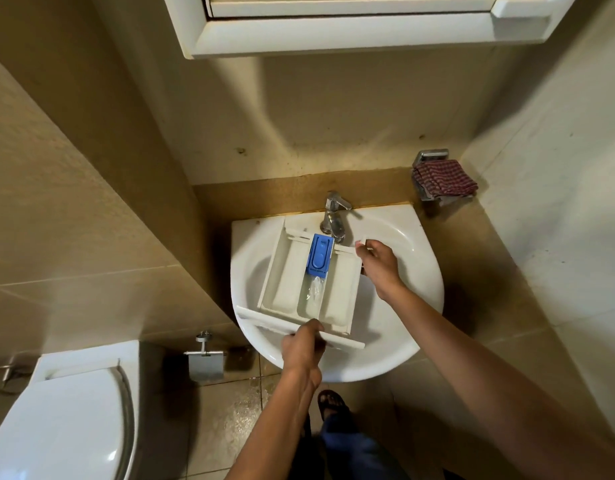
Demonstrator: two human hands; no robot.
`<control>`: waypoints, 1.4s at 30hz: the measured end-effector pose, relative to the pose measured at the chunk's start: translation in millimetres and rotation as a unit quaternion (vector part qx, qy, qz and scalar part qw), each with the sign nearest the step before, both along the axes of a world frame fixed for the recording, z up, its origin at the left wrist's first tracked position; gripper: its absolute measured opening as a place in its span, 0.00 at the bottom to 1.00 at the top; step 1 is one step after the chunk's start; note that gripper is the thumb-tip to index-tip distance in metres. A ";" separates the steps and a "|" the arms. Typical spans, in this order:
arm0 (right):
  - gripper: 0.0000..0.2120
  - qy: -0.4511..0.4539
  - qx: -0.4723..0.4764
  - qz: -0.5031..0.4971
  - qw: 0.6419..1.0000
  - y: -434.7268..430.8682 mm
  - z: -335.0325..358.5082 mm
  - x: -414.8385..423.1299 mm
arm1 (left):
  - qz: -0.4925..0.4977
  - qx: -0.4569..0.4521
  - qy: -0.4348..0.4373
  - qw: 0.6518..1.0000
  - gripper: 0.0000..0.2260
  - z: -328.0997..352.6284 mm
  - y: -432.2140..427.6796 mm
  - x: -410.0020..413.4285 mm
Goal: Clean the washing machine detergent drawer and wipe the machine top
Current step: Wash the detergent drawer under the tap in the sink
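The white detergent drawer (285, 282) is held level over the white washbasin (417, 282), its blue insert (320, 254) under the chrome tap (334, 216). Water runs from the tap into the middle compartment. My left hand (304, 346) grips the drawer's front panel at the near edge. At the far right corner of the drawer, my right hand (377, 261) holds its side wall. A folded red checked cloth (443, 178) lies on a metal holder at the back right of the counter.
A toilet (67, 417) with its lid down stands at the lower left. A toilet paper holder (205, 362) hangs on the wall beside the basin. A white mirror cabinet (334, 32) juts out overhead. The floor below looks wet.
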State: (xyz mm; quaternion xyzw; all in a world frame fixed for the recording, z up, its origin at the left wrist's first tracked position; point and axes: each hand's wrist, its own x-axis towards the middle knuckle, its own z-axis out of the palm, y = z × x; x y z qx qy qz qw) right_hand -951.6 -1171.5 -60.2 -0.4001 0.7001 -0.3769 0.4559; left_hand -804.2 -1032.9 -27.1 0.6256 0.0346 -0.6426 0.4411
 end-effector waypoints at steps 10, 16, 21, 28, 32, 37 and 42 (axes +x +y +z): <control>0.12 0.071 -0.215 -0.005 0.974 2.8 58.5 15.0 | -0.027 -0.043 0.098 0.994 0.13 -5.5 -32.0 19.1; 0.15 0.093 -0.306 0.034 0.947 10.3 70.7 14.5 | -0.022 -0.082 0.201 0.976 0.10 -12.7 -48.3 32.9; 0.14 0.077 -0.362 0.056 0.927 14.5 78.8 9.8 | 0.041 -0.124 0.247 0.960 0.11 -14.6 -59.1 32.2; 0.14 0.078 -0.381 0.063 0.919 20.2 80.9 -0.7 | 0.082 -0.136 0.249 0.955 0.08 -17.1 -72.1 23.8; 0.15 0.026 -0.346 0.031 0.937 20.1 71.1 -8.9 | 0.067 -0.150 0.219 0.962 0.08 -15.4 -78.8 28.7; 0.14 -0.034 -0.298 -0.016 0.954 25.7 55.9 -15.1 | 0.011 -0.155 0.132 0.979 0.12 -0.9 -85.8 45.5; 0.12 -0.103 -0.244 -0.063 0.962 29.6 38.9 -14.9 | -0.060 -0.198 0.048 0.977 0.23 19.0 -88.7 55.6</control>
